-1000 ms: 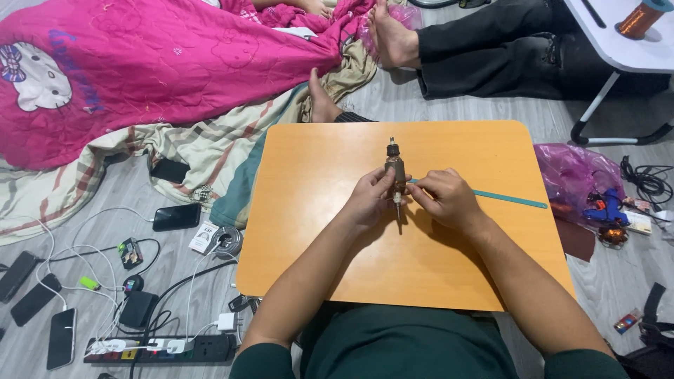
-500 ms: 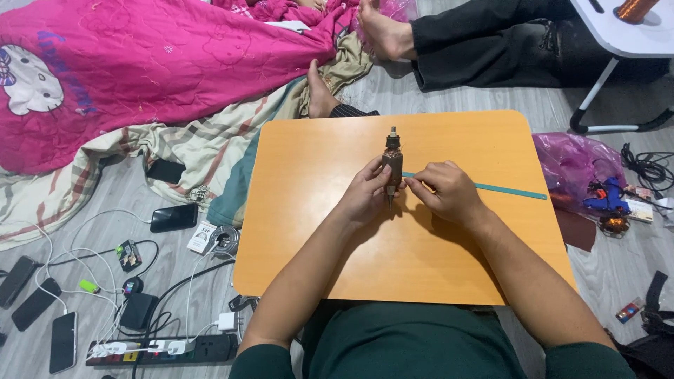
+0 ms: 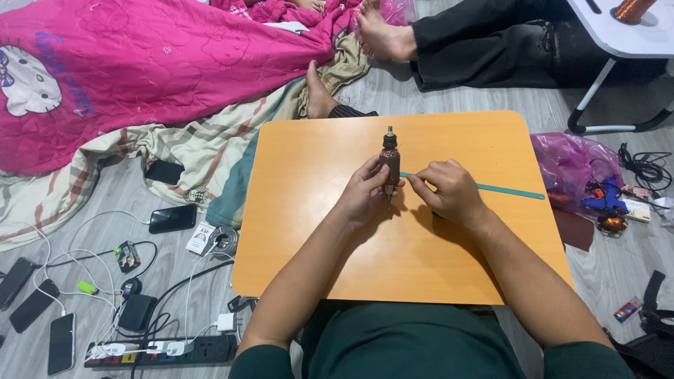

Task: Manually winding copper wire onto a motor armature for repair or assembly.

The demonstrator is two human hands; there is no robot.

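Left hand: the left hand [image 3: 365, 191] is closed round the lower half of a brown motor armature [image 3: 390, 163], holding it upright on its shaft tip over the middle of the desk [image 3: 316, 238].
Right hand: the right hand [image 3: 446, 189] sits at 3 o'clock of the armature, its fingers [image 3: 415, 184] pinched on the near end of a thin teal strip [image 3: 505, 189].
Strip: it lies flat along the desk, running out toward 3 o'clock, its near end meeting the armature's side; whether the tip is already in a slot I cannot tell, the view is too small.
Doing it well: I judge the work to be feeding the strip into the core. Keep the armature vertical and firmly clamped, keep the strip low and straight, and push with short strokes so it does not buckle.
Risk: the shaft tip may skid on the smooth desk top.
Around: at 9 o'clock on the floor, phones [image 3: 173, 218] and a power strip [image 3: 161, 349]; at 3 o'clock, a pink plastic bag [image 3: 569, 165].
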